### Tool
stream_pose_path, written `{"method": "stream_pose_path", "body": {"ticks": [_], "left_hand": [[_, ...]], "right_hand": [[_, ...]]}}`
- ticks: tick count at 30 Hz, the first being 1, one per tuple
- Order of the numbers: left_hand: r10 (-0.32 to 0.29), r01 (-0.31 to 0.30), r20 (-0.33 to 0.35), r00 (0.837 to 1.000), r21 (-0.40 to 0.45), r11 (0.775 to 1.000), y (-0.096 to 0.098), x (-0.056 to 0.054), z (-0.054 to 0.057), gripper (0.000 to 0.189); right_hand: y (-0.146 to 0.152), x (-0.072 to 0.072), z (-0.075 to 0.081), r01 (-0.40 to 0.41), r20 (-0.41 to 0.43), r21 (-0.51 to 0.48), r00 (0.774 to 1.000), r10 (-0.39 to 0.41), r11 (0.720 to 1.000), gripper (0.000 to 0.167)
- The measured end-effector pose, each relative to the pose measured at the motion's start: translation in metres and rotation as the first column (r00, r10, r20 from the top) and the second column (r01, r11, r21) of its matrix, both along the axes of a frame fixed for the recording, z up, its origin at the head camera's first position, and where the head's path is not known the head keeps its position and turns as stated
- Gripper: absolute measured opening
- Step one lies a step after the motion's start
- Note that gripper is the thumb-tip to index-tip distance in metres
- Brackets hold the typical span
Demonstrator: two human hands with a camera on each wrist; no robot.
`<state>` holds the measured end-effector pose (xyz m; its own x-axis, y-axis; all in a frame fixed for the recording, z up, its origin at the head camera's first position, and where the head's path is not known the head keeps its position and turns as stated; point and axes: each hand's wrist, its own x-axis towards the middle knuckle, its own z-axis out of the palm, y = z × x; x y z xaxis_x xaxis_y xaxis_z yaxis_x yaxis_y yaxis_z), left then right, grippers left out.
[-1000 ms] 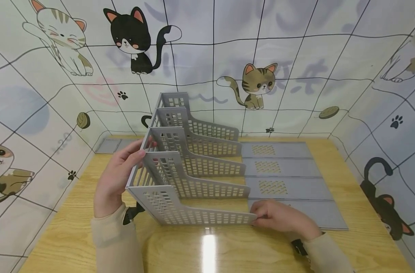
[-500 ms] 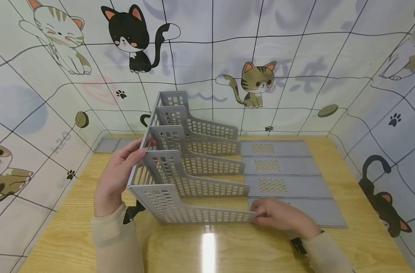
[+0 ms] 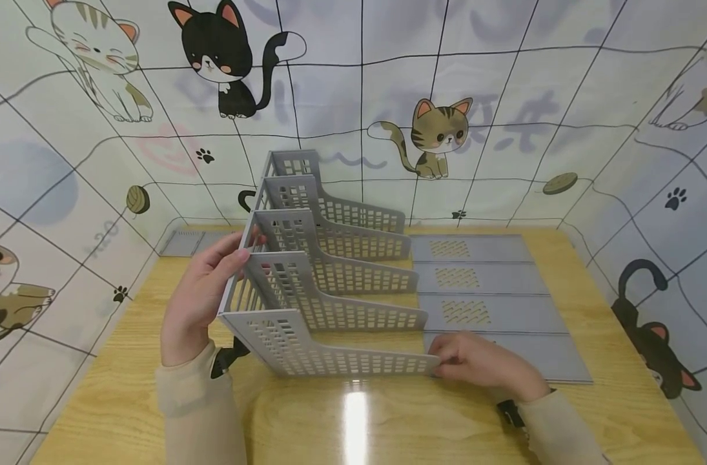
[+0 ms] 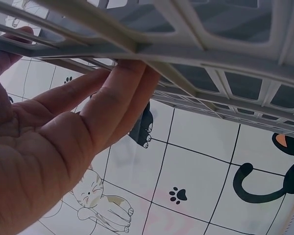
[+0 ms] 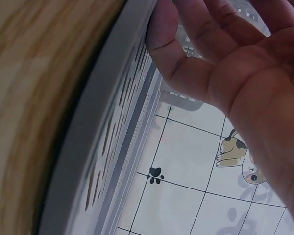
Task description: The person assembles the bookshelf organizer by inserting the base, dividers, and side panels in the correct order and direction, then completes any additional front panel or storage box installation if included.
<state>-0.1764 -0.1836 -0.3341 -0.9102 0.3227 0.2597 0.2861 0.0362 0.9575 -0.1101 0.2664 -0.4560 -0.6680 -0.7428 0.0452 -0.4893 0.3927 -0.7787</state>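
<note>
A grey plastic file rack [image 3: 365,313] with several perforated upright dividers stands on the wooden table in the head view, its tall slatted back on the left. My left hand [image 3: 204,284] grips that back at its upper edge, thumb outside and fingertips through the slats. In the left wrist view, the left hand's fingers [image 4: 117,93] reach up behind the lattice [image 4: 225,73]. My right hand [image 3: 481,361] pinches the low front end of the nearest divider [image 3: 382,361]. Seen from the right wrist, the right hand [image 5: 255,73] is close to a grey panel edge [image 5: 98,117].
Flat grey panels [image 3: 498,313] with slotted patches lie side by side on the table [image 3: 307,426], right of the rack. Another flat grey piece [image 3: 181,243] lies at the back left. A cloth wall with printed cats [image 3: 341,77] surrounds the table on three sides.
The head view has tipped slightly, so the scene sits a little higher in it. Both hands keep their holds on the rack.
</note>
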Motion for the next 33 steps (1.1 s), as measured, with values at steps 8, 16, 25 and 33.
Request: {"method": "stream_pose_path", "body": {"ticks": [8,16,25,33], "left_hand": [[0.002,-0.002,0.003,1.000,0.016,1.000,0.000,0.000,0.000,0.040],[0.010,-0.010,0.002,1.000,0.013,1.000,0.000,0.000,0.001,0.041],[0.005,-0.005,-0.002,1.000,0.014,1.000,0.001,0.001,0.000,0.040],[0.009,-0.009,-0.010,1.000,-0.009,1.000,0.002,0.001,0.001,0.042]], "right_hand": [[0.000,0.000,0.004,0.000,-0.041,0.019,0.999,0.001,1.000,0.017],[-0.003,0.001,0.006,0.020,-0.104,0.070,0.995,-0.013,0.997,0.017],[0.006,-0.010,0.005,0.266,-0.235,0.108,0.943,-0.235,0.958,0.015],[-0.014,-0.037,0.003,0.397,-0.253,0.170,0.902,-0.349,0.902,0.027]]}}
